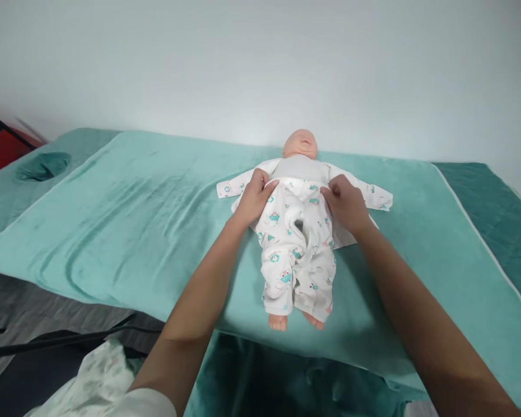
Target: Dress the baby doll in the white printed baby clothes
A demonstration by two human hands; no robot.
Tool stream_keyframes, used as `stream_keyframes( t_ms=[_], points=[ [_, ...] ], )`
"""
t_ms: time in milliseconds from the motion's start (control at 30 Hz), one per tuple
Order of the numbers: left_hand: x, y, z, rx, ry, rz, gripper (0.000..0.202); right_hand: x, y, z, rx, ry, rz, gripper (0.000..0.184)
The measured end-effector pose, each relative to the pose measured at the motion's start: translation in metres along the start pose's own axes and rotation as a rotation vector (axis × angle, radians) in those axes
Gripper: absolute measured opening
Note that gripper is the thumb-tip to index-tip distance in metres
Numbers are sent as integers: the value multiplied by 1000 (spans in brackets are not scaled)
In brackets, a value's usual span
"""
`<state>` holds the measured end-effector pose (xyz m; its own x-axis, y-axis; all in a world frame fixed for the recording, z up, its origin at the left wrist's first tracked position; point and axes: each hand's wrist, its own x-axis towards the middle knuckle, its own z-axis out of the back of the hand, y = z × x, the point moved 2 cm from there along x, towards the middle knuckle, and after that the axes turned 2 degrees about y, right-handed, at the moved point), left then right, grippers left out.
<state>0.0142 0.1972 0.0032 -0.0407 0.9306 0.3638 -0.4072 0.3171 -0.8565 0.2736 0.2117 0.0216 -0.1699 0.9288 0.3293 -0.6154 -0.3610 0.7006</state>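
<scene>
A baby doll (300, 145) lies on its back on a light teal towel (147, 208), head toward the wall. It wears white patterned trousers (297, 255), and a matching white top (375, 197) lies spread open under it, the grey torso bare. My left hand (255, 196) grips the waistband of the trousers on the doll's left side in the picture. My right hand (344, 202) grips the waistband on the other side. Both hands are closed on the fabric at the doll's waist. The doll's bare feet (294, 321) stick out near the towel's front edge.
The towel covers a darker teal padded table (499, 214) with a face hole (43, 165) at the left end. A red and black object (0, 147) sits at the far left. A patterned white cloth (98, 382) lies at the bottom left. A pale wall stands behind.
</scene>
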Motion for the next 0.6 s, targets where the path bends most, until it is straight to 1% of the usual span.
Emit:
stream_keyframes(
  t_ms=[33,100,133,200,233,300,367,400,467,533,600],
  points=[
    [7,3,-2,-11,-23,-2,28,9,-1,-1,-13,9,-29,22],
    [16,10,-5,-61,-66,12,30,23,-6,-5,60,31,-75,23],
    [16,13,-6,-80,-85,27,31,27,-9,-7,106,31,-95,24],
    [14,16,-8,-88,-110,39,31,27,-13,-11,143,-12,-102,26],
    [12,16,-8,-78,-114,22,30,25,-14,-12,126,-45,-70,26],
    [9,13,-7,-45,-107,-27,27,20,-12,-13,52,-90,67,26],
    [10,9,-6,-12,-81,-35,24,16,-6,-13,-16,-65,199,27],
    [12,8,-6,0,-68,-16,24,16,-4,-13,-47,-38,227,29],
    [20,7,-5,9,-63,30,24,20,-2,-14,-112,-3,211,31],
    [32,9,-4,-2,-71,52,24,29,-3,-16,-172,-10,157,31],
    [46,15,-5,-13,-55,75,24,41,-6,-18,-202,-19,110,29]
  ],
)
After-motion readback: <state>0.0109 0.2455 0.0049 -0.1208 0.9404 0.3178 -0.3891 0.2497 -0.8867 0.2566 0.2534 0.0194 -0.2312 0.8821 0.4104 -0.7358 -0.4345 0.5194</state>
